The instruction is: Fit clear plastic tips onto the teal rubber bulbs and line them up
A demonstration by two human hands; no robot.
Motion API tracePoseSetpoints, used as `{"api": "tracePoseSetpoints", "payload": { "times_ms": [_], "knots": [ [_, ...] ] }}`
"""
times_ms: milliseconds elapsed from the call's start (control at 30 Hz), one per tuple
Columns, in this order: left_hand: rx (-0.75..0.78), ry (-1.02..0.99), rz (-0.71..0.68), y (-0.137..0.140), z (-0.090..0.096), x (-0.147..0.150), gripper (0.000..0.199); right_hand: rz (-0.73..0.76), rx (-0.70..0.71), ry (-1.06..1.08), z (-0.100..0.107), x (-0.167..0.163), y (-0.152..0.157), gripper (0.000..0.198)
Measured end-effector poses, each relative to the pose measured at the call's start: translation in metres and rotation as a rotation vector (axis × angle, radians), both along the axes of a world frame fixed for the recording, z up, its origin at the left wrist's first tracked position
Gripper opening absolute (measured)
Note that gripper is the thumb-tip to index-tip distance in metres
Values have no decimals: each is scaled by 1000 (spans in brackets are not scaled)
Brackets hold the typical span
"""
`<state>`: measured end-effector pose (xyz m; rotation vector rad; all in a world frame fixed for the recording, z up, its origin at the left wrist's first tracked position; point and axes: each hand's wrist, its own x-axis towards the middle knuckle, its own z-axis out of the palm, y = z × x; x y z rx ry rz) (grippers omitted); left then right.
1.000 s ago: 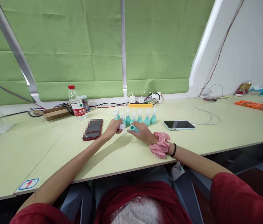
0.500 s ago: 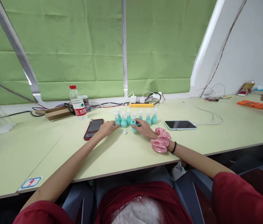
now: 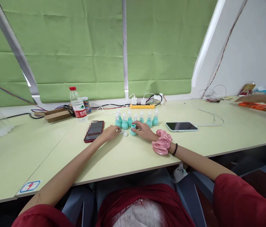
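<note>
My right hand grips a teal squeeze bulb from its right side; the bulb's round top opening shows no tip in it. My left hand rests low over the table, fingers together and pointing right. At its fingertips is a small whitish bit, too small to make out. Just right of them a white conical piece stands on the table. Behind both hands are several teal bulbs with translucent white tips, one of them a front bulb, standing close together. My right hand partly hides some of them.
A red-cased phone lies left, a light-cased phone right. A water bottle, can and cardboard tray stand at back left. A yellow power strip lies behind the bulbs. Another person's hand is over orange pieces.
My left fingertips have moved slightly toward me, away from the standing bulbs. The held bulb has shifted a little left and nearer. The other person's hand has reached further left.
</note>
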<state>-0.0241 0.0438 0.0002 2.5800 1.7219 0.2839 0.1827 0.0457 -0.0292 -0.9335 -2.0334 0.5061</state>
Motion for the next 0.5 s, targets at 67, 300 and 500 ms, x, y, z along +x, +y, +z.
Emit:
{"api": "tracePoseSetpoints", "payload": {
  "times_ms": [67, 300, 500],
  "knots": [
    [2, 13, -13, -2, 0, 2, 31, -25, 10, -15, 0, 0, -1, 33],
    [147, 88, 90, -5, 0, 9, 33, -182, 129, 16, 6, 3, -2, 27],
    [268, -14, 21, -18, 7, 18, 34, -253, 83, -81, 7, 8, 1, 31]
  ]
}}
